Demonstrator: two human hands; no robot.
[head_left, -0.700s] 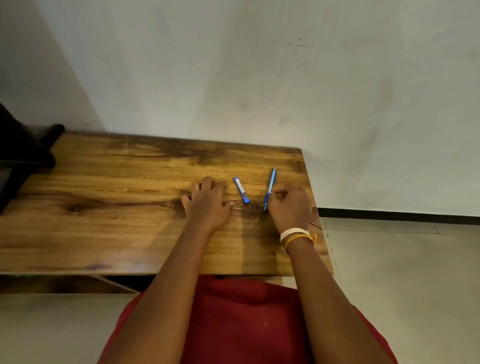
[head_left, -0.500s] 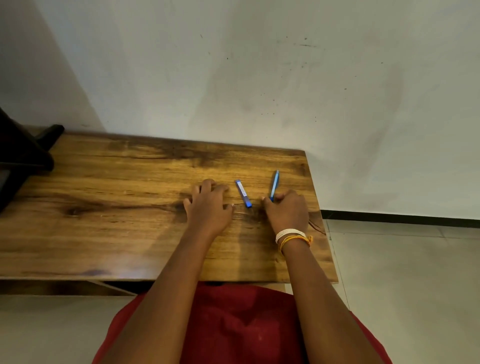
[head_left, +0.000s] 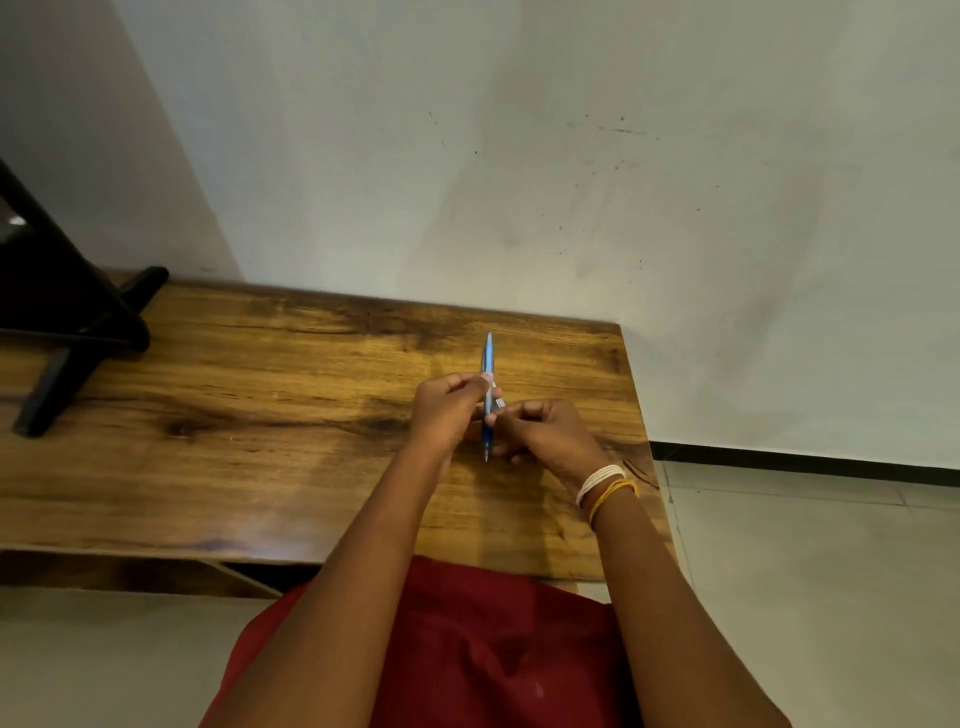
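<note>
1 blue pen (head_left: 488, 358), fingers of L hand (head_left: 447, 410) & R hand (head_left: 550, 434) pinched on it, over 1 wood table (head_left: 260, 415)

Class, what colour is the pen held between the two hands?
The pen is blue, clearest in the head view.

Plain indoor room, domestic or small-office in look; cannot tell which.

Long wooden surface (head_left: 260, 415), warm stain and heavy grain, set flush against a painted wall (head_left: 675, 182). The wall is off-white, scuffed, and flecked with small dark marks.

Floor (head_left: 831, 571) of large pale tiles with thin grout lines. A black skirting band (head_left: 805, 462) runs along the wall's foot.

Dark stand (head_left: 67, 332) with splayed legs on the surface's left end, its upper part cut off by the frame.

One blue pen (head_left: 488, 353) over the surface points to a writing desk. An open recess shows under the front edge.
</note>
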